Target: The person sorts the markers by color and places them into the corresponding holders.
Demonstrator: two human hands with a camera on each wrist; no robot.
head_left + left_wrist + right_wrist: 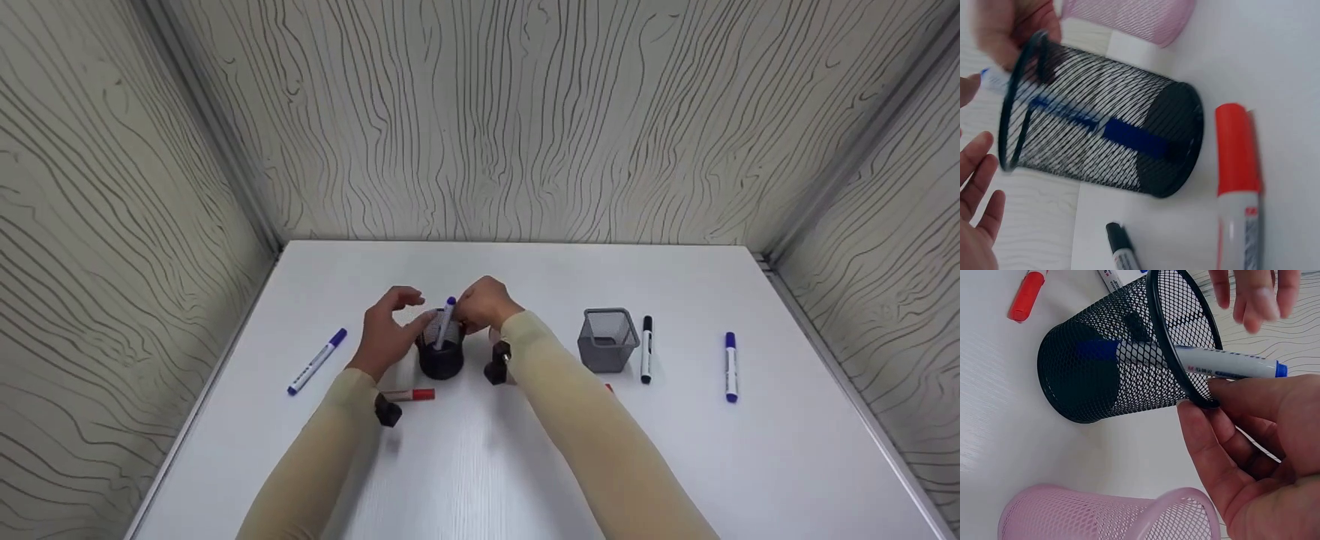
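A round black mesh pen holder (441,365) stands between the two hands, with a blue marker (1224,362) leaning inside it, cap end down. The right hand (1258,444) pinches the holder's rim between thumb and fingers. On the other side, the left hand (384,330) is held with spread, gently bent fingers around the rim's left side. In the left wrist view those fingers (977,191) are apart from the mesh and hold nothing. Beside the right hand is a pink mesh pen holder (1072,514), mostly hidden by the right arm in the head view.
A red marker (421,394) lies in front of the black holder, partly under the left wrist. A blue marker (316,362) lies at left. To the right are a grey square mesh holder (607,352), a black marker (646,350) and another blue marker (731,367).
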